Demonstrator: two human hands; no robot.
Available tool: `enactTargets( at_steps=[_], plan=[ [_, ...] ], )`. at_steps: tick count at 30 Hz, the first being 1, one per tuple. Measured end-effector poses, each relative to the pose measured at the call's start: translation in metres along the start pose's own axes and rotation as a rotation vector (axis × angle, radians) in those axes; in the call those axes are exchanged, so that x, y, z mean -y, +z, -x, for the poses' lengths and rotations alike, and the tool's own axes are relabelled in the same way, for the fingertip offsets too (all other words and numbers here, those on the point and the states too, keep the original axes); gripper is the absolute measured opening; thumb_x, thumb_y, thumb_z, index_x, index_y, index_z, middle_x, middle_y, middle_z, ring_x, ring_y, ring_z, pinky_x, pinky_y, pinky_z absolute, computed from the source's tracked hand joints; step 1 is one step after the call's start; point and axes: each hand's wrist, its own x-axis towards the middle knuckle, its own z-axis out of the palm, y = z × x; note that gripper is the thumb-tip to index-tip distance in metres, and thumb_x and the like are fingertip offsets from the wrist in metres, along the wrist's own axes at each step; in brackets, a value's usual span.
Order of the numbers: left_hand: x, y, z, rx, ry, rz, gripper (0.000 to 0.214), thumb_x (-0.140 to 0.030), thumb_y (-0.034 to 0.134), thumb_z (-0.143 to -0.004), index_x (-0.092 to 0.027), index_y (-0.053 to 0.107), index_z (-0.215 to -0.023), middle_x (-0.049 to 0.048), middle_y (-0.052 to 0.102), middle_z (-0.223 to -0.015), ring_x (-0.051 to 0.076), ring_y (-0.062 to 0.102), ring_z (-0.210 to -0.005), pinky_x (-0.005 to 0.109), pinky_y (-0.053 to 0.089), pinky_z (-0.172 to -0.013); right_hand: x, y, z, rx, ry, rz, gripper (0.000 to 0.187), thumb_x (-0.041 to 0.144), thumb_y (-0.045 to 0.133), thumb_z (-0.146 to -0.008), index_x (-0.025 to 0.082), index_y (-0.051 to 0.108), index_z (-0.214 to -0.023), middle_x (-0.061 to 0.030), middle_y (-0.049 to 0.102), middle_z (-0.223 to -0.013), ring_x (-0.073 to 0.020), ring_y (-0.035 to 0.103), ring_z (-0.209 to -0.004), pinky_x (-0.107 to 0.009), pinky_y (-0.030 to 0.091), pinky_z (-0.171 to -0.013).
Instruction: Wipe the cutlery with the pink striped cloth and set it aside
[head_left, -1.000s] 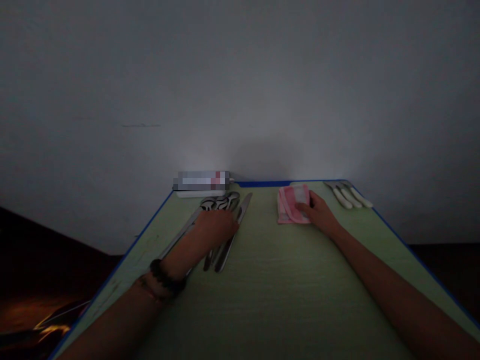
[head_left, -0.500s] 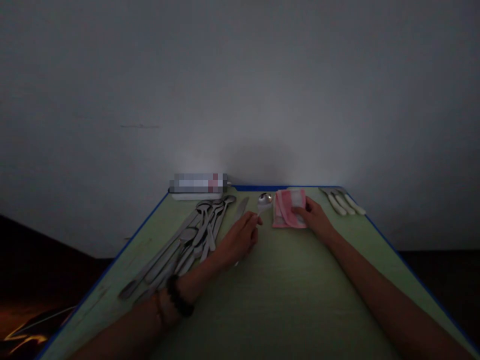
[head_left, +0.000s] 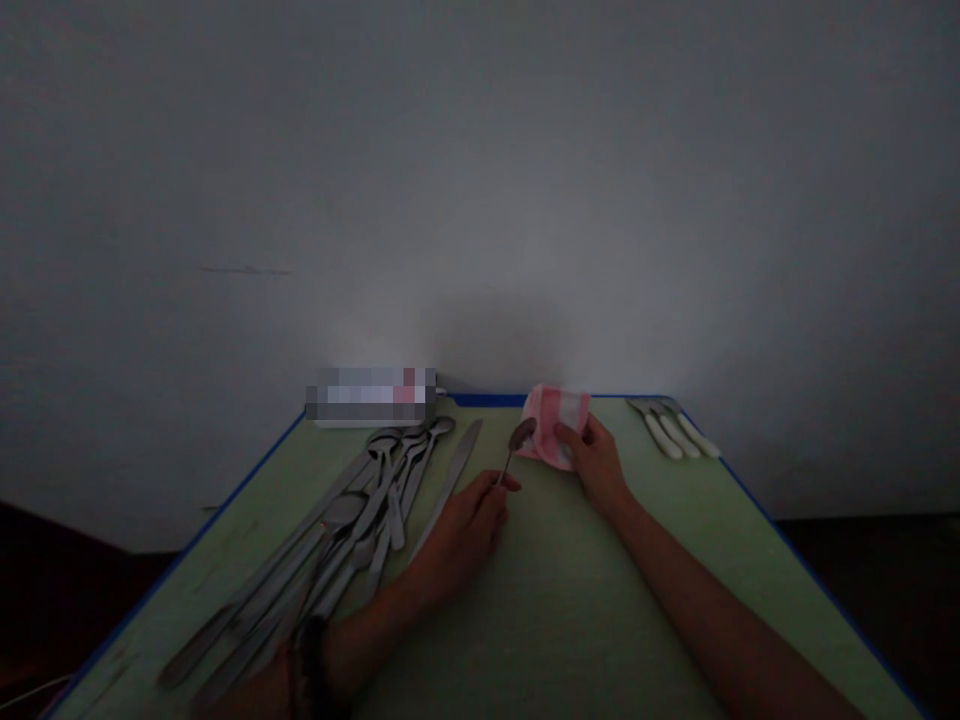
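My left hand point(head_left: 465, 525) pinches the handle of a metal spoon point(head_left: 516, 445) and holds it upright above the green table point(head_left: 570, 620), bowl pointing away. My right hand point(head_left: 596, 460) grips a pink and white cloth point(head_left: 551, 435), lifted off the table and touching the spoon's bowl. To the left of my left hand lies a fanned row of several spoons point(head_left: 360, 520) with a table knife point(head_left: 450, 480) at its right side.
Three pieces of white-handled cutlery point(head_left: 675, 430) lie at the far right corner. A white box point(head_left: 371, 400) stands against the wall at the back left. The table has blue edges and ends at a grey wall.
My left hand took one spoon out of the row and raised it toward the middle. My right hand picked the cloth up off the table and brought it to the spoon's bowl.
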Motion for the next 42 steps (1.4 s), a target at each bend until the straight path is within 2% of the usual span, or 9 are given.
enactTargets(
  at_steps=[5, 8, 12, 17, 23, 28, 31, 37, 42],
  plan=[
    [0.0, -0.003, 0.0, 0.001, 0.062, -0.21, 0.032, -0.037, 0.03, -0.092, -0.019, 0.048, -0.073, -0.0057, 0.043, -0.051, 0.01, 0.042, -0.045, 0.023, 0.036, -0.05, 0.009, -0.005, 0.0, 0.252, 0.134, -0.177, 0.032, 0.047, 0.05, -0.073, 0.019, 0.061, -0.083, -0.0031, 0.064, -0.074, -0.0192, 0.057, -0.068, -0.03, 0.045, -0.061],
    [0.001, -0.005, -0.001, 0.013, 0.067, -0.234, 0.032, -0.04, 0.029, -0.092, -0.019, 0.05, -0.08, -0.0055, 0.046, -0.053, 0.01, 0.043, -0.043, 0.023, 0.036, -0.048, 0.01, -0.009, -0.003, 0.356, 0.273, -0.474, 0.043, 0.051, 0.034, -0.079, 0.018, 0.061, -0.086, -0.0074, 0.067, -0.082, -0.0232, 0.061, -0.079, -0.036, 0.048, -0.07],
    [0.0, -0.007, -0.002, 0.029, 0.046, -0.211, 0.031, -0.041, 0.029, -0.092, -0.02, 0.05, -0.097, -0.0072, 0.046, -0.051, 0.01, 0.042, -0.039, 0.022, 0.035, -0.043, 0.002, -0.007, -0.004, 0.427, 0.275, -0.642, 0.022, 0.033, 0.051, -0.071, 0.02, 0.063, -0.085, -0.0059, 0.068, -0.089, -0.0229, 0.061, -0.087, -0.04, 0.047, -0.082],
    [0.0, -0.008, -0.002, 0.047, 0.046, -0.205, 0.03, -0.041, 0.028, -0.092, -0.02, 0.05, -0.095, -0.0085, 0.043, -0.046, 0.01, 0.041, -0.037, 0.02, 0.034, -0.042, 0.0, 0.0, 0.001, 0.516, 0.188, -0.617, 0.023, 0.023, 0.064, -0.067, 0.021, 0.065, -0.091, -0.003, 0.068, -0.092, -0.0187, 0.06, -0.09, -0.037, 0.043, -0.091],
    [-0.003, -0.008, -0.001, 0.07, 0.072, -0.281, 0.034, -0.038, 0.026, -0.093, -0.019, 0.053, -0.1, -0.0077, 0.043, -0.046, 0.011, 0.041, -0.039, 0.021, 0.034, -0.044, 0.007, 0.0, 0.005, 0.465, 0.14, -0.544, 0.023, 0.033, 0.069, -0.068, 0.022, 0.065, -0.088, -0.0017, 0.067, -0.093, -0.0167, 0.061, -0.084, -0.033, 0.048, -0.082],
    [-0.007, -0.008, 0.001, 0.039, 0.196, -0.535, 0.029, -0.032, 0.034, -0.09, -0.02, 0.06, -0.094, 0.0005, 0.061, -0.072, 0.014, 0.057, -0.063, 0.024, 0.04, -0.062, 0.014, 0.003, 0.008, 0.354, 0.081, -0.259, 0.031, 0.032, 0.075, -0.06, 0.02, 0.065, -0.087, -0.0017, 0.068, -0.086, -0.0176, 0.061, -0.079, -0.032, 0.048, -0.077],
    [-0.008, -0.008, 0.002, 0.068, 0.206, -0.609, 0.029, -0.031, 0.033, -0.09, -0.019, 0.06, -0.094, 0.0023, 0.064, -0.08, 0.016, 0.059, -0.072, 0.025, 0.04, -0.066, 0.02, 0.005, 0.012, 0.353, 0.072, -0.142, 0.029, 0.037, 0.072, -0.064, 0.018, 0.067, -0.085, -0.0025, 0.068, -0.081, -0.0178, 0.061, -0.075, -0.032, 0.048, -0.073],
    [-0.008, -0.007, 0.002, 0.1, 0.18, -0.575, 0.032, -0.033, 0.031, -0.092, -0.018, 0.059, -0.095, 0.0007, 0.061, -0.074, 0.014, 0.057, -0.067, 0.023, 0.039, -0.061, 0.015, 0.007, 0.011, 0.344, 0.05, -0.204, 0.031, 0.044, 0.067, -0.069, 0.016, 0.069, -0.082, -0.0042, 0.069, -0.081, -0.0175, 0.062, -0.074, -0.03, 0.046, -0.071],
    [-0.012, -0.007, 0.004, 0.142, 0.12, -0.547, 0.037, -0.039, 0.028, -0.093, -0.018, 0.058, -0.097, -0.0054, 0.043, -0.053, 0.012, 0.047, -0.053, 0.022, 0.035, -0.052, -0.005, 0.011, 0.001, 0.078, 0.158, -0.478, 0.03, 0.044, 0.066, -0.07, 0.016, 0.067, -0.081, -0.0036, 0.067, -0.081, -0.015, 0.06, -0.072, -0.029, 0.047, -0.07]
  ],
)
